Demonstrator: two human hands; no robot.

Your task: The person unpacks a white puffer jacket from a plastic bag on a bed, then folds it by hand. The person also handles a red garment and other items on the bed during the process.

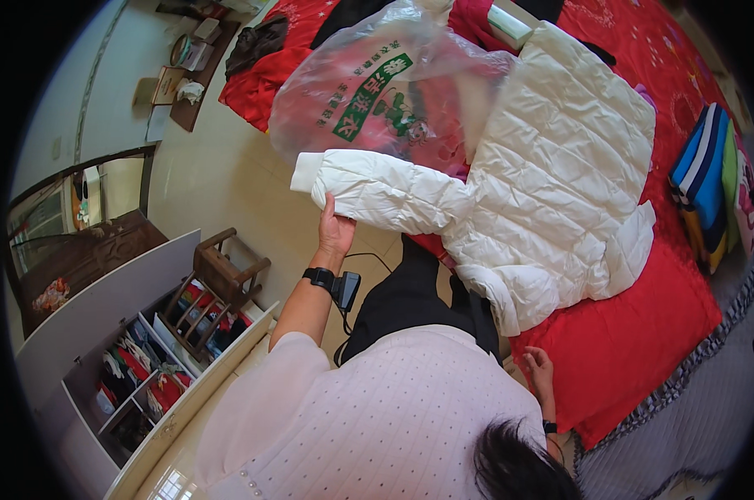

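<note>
A white quilted puffer jacket lies spread over the red bedding, one sleeve stretched out to the left. My left hand grips the underside of that sleeve near its ribbed cuff, thumb on top. My right hand is beside the red pillow, below the jacket's lower edge, with fingers slightly curled and apart and nothing in them. Beyond the sleeve, a clear plastic garment bag with green printing lies on the bed, partly under the jacket.
Folded blue, green and pink textiles stand at the bed's right side. A wooden chair is at the left by an open wardrobe with clothes inside. A dark shelf holds small items. A white box lies above the jacket.
</note>
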